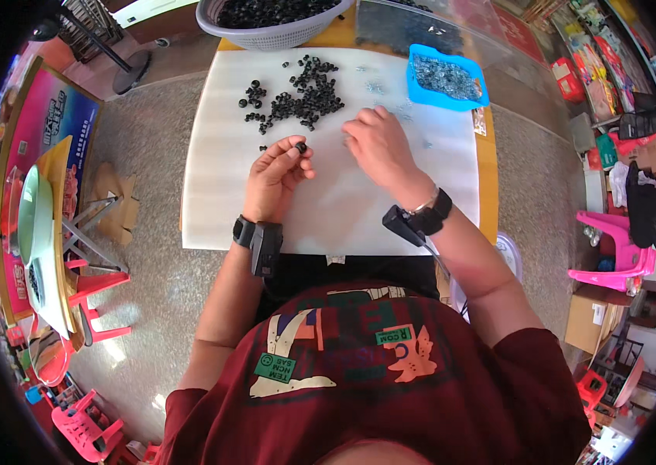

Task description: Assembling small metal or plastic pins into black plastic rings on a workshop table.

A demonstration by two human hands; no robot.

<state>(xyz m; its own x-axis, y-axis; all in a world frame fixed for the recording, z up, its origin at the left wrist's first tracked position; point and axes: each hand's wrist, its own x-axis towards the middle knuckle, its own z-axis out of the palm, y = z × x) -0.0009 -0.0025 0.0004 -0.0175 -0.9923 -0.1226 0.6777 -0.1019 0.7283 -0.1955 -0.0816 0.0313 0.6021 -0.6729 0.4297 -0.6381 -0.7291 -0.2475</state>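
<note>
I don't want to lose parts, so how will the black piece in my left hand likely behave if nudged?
The black piece is small enough for your left hand to pinch, so it's probably light. Its roundish outline suggests it may roll when nudged. A slight shine hints at smooth, possibly slippery plastic, though it's too small to be sure.

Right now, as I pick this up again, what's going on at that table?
A person's left hand holds a small black part between thumb and fingers. The right hand is beside it, low over the white tabletop; whether it grips anything is hidden. Loose black parts lie beyond the left hand, and a blue tray of small clear pieces sits at the far right.
</note>
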